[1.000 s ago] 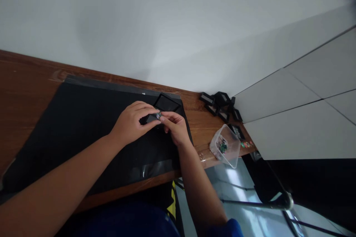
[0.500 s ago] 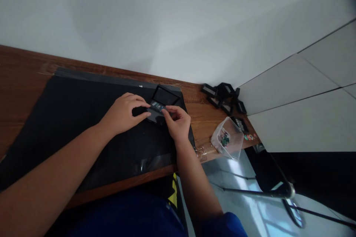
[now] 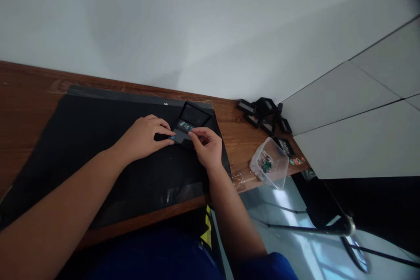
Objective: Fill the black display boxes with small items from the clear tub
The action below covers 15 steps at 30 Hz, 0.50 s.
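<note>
A small black case (image 3: 182,139) lies on the black mat with its framed lid (image 3: 195,115) raised at the back. Inside it, a row of small pale and bluish pieces (image 3: 184,125) shows near the hinge. My left hand (image 3: 141,137) is at the case's left side, thumb and index finger closed on a small blue piece (image 3: 172,138). At the right side, my right hand (image 3: 209,143) has its thumb and index finger pinched at the end of the row. A bit of blue shows by those fingertips, but what they hold is too small to name.
The black mat (image 3: 98,140) is taped to a wooden table (image 3: 232,133) against a white wall. Several black cases (image 3: 265,106) are heaped at the right rear. A clear plastic box (image 3: 278,164) with small green and pale pieces stands at the right edge, near small round coloured items (image 3: 297,161).
My left hand has shifted slightly down and left, and a blue piece now shows between its fingertips. My right fingertips have moved slightly left at the row.
</note>
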### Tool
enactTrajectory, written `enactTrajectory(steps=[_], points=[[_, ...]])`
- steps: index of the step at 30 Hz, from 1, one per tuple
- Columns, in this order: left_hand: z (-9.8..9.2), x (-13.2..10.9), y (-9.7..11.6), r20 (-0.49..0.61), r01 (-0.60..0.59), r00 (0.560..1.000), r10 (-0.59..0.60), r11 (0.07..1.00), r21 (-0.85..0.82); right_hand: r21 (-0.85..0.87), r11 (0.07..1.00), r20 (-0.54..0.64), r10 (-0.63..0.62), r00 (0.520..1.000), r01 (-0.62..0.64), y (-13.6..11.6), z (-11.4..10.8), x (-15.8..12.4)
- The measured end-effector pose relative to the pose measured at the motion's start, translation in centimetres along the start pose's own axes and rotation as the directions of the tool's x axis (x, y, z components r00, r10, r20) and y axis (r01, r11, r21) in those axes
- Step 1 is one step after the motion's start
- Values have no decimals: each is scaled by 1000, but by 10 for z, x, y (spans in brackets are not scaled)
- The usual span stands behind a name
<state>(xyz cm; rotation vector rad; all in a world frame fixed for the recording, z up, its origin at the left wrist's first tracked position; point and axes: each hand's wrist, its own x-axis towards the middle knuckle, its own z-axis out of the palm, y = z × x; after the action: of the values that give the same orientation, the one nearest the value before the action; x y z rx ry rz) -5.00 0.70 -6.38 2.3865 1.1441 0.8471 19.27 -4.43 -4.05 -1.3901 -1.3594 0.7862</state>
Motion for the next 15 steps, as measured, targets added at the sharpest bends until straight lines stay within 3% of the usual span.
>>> enactTrajectory(steps=[10, 15], points=[[-5, 2, 6, -10, -12, 1000, 11, 994, -108, -117, 993, 91, -2, 996, 13, 0, -1, 0], [-3, 5, 14, -146, -2, 989, -19, 989, -145, -184, 983, 129, 22, 991, 2, 0, -3, 1]])
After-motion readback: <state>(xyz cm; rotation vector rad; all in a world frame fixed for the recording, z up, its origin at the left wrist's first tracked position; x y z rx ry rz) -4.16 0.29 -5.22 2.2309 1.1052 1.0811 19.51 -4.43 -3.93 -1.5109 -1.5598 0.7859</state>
